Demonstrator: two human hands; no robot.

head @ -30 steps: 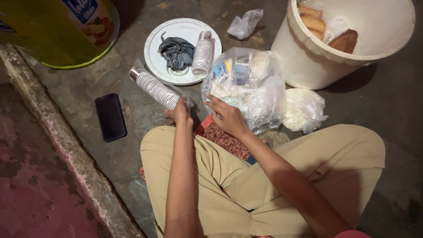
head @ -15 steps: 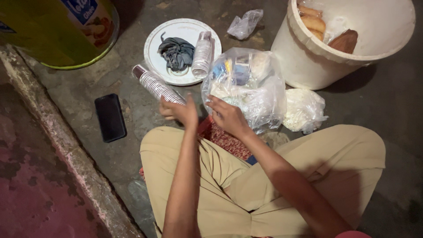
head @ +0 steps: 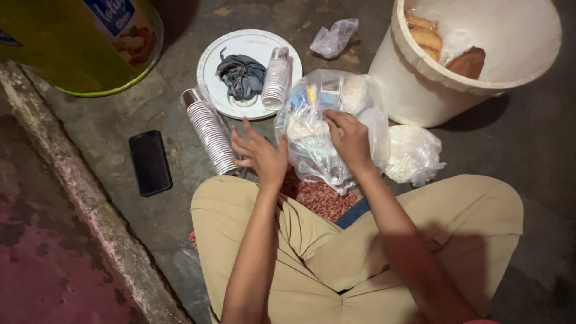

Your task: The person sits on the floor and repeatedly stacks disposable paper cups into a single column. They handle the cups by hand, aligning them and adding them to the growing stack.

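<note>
Sitting on the concrete floor (head: 528,138) in tan trousers, the person works at the middle of the frame with both bare hands. The left hand (head: 259,153) is spread open with fingers apart and holds nothing; it hovers just right of a sleeve of stacked paper cups (head: 210,133) lying on the floor, and whether a fingertip touches the stack cannot be told. The right hand (head: 349,139) rests curled on the front of a clear plastic bag (head: 318,135) stuffed with small packets, fingers bent against the film as if gripping it. That bag stands at frame centre, between the cup sleeve and a smaller white plastic bag (head: 413,153) to its right. Above the left hand, a white plate (head: 225,51) carries a crumpled grey cloth (head: 241,73) and a second, shorter sleeve of cups (head: 276,79). A black phone (head: 150,162) lies flat at centre left, well apart from the hands. A white bucket (head: 414,90) with pieces of bread inside fills the upper right, a yellow-green tin (head: 72,54) the upper left, and a crumpled scrap of clear plastic (head: 333,37) lies at top centre.
</note>
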